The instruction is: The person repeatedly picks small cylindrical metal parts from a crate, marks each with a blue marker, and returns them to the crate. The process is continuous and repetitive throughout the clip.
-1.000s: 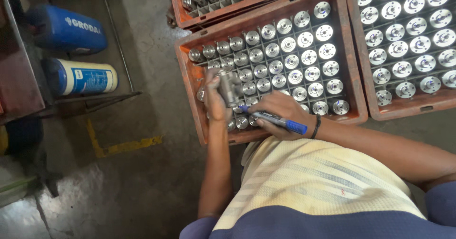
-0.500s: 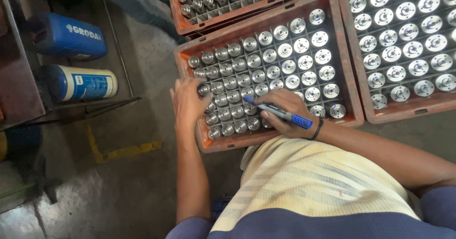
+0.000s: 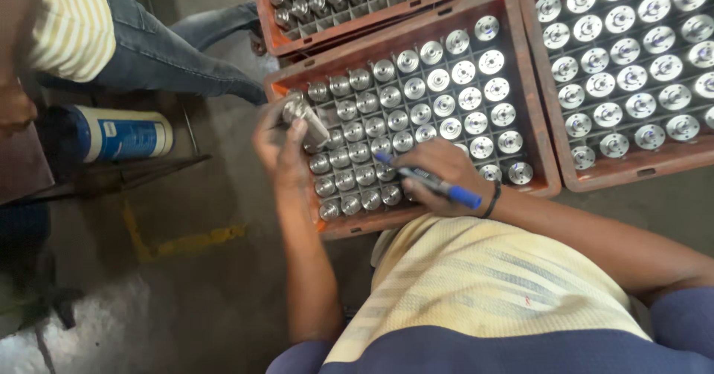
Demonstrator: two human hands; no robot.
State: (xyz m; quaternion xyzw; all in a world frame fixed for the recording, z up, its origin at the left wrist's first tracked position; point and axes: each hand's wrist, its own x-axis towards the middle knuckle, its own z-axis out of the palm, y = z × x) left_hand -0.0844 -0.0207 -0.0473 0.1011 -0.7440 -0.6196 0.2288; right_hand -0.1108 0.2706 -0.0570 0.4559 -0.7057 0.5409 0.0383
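My left hand [image 3: 277, 142] holds a shiny metal cylindrical part [image 3: 305, 118] lifted above the left end of a reddish-brown crate [image 3: 537, 155]. The crate's grid cells hold several more upright metal parts [image 3: 439, 106]. My right hand [image 3: 445, 175] rests on the crate's near side and grips a blue marker pen [image 3: 431, 184], its tip pointing left toward the lifted part. A dark band sits on my right wrist.
A second crate of metal parts [image 3: 632, 54] lies to the right, a third [image 3: 349, 2] behind. Another person's legs in jeans [image 3: 160, 54] stand at upper left. A blue and white cylinder [image 3: 119, 132] lies on a dark rack at left. Yellow floor marking [image 3: 186, 242] below.
My left hand has lifted a metal part out of the crate's left side and holds it up. The view shifted, so another person's legs now show at upper left.
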